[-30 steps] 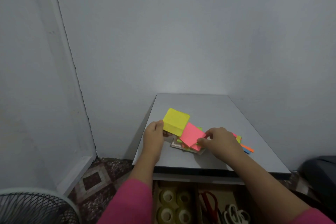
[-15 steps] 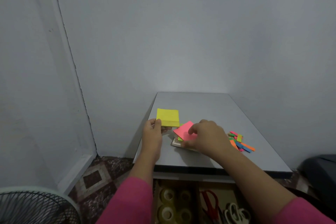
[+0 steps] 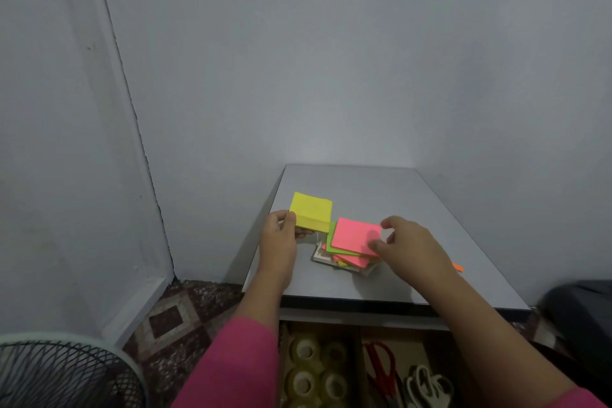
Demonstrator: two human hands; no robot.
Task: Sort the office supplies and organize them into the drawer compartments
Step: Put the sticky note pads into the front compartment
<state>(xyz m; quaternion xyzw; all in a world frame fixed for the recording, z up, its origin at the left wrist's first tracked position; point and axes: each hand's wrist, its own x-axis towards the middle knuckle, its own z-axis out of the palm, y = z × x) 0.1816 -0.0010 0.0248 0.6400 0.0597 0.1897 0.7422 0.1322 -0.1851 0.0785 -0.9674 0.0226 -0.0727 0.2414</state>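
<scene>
On the table (image 3: 381,195), near its left front corner, lay a loose heap of sticky-note pads (image 3: 347,252), and the pink pad (image 3: 356,237) on top sat skewed over a green one, with more pink, yellow and a pale card or frame showing underneath. The right hand (image 3: 410,245) hovered at the pink pad's right edge with thumb and forefinger curled as if to pinch it; whether they had actually closed on the pad could not be told. The left hand (image 3: 281,235) gripped a thick yellow pad (image 3: 311,210) by its near left corner, raised and tilted above the table just left of the heap.

The heap looked unstable: lifting only the top pad could have dragged the green one with it or slid the lower pads toward the table's front edge. A corner grip on the thick yellow pad seemed weak, so it might have twisted free and fallen to the patterned floor (image 3: 185,311). An orange strip (image 3: 458,266) peeked out beyond the right wrist, and a sweeping forearm could have knocked it off the table.

Below, the open drawer (image 3: 359,358) held tape rolls (image 3: 313,371) in the left compartment and scissors (image 3: 381,364) in the next; a pad dropped carelessly could have landed among the wrong supplies. A fan (image 3: 63,374) stood at lower left.
</scene>
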